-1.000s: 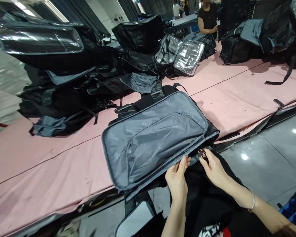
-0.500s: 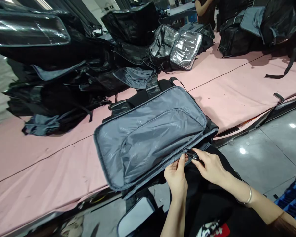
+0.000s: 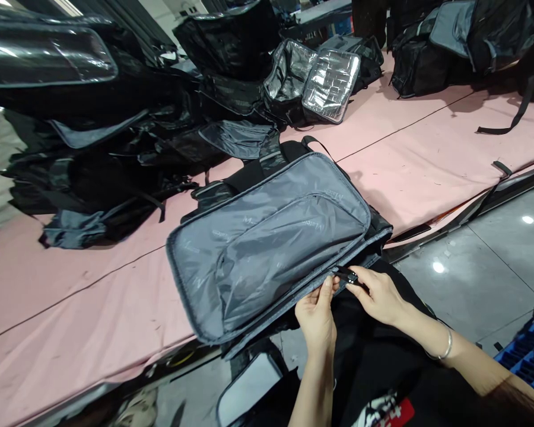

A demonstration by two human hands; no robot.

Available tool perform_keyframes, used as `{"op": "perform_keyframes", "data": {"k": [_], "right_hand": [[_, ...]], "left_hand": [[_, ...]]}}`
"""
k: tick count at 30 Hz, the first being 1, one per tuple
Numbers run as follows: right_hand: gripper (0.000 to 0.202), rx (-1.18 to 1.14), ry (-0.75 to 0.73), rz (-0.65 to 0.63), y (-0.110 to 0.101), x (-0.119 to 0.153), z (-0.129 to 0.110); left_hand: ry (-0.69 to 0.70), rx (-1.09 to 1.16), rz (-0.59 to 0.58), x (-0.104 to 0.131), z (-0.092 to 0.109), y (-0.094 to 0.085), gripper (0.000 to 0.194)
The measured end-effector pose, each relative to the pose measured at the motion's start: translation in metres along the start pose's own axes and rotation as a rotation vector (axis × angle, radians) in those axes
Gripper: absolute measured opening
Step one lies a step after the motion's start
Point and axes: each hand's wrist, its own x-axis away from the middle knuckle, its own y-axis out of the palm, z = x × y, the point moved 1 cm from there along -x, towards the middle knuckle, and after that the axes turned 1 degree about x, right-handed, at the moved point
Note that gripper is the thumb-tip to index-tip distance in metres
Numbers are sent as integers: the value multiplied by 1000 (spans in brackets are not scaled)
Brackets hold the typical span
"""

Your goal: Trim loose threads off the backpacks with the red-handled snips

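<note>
The right hand has slid the pinched zipper pull leftward toward the left hand, which pinches the bag's edge.

Bag on table — pile behind-left

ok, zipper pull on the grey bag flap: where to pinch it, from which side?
Pinch the black zipper pull by its flat tab, coming from the table's near edge, as the right hand does. It sits on the grey flap's near edge and juts toward the person. The left hand pinches that edge beside it.
</note>
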Motion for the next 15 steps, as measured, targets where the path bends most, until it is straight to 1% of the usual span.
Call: {"op": "perform_keyframes", "data": {"k": [10,15], "right_hand": [[24,154,-16,-126,-6,-5,-1],[24,85,-32,-100,-6,-5,2]], "left_hand": [[3,-7,-6,-1,-2,-2,26],[-5,-16,-1,-1,-2,-2,25]]}}
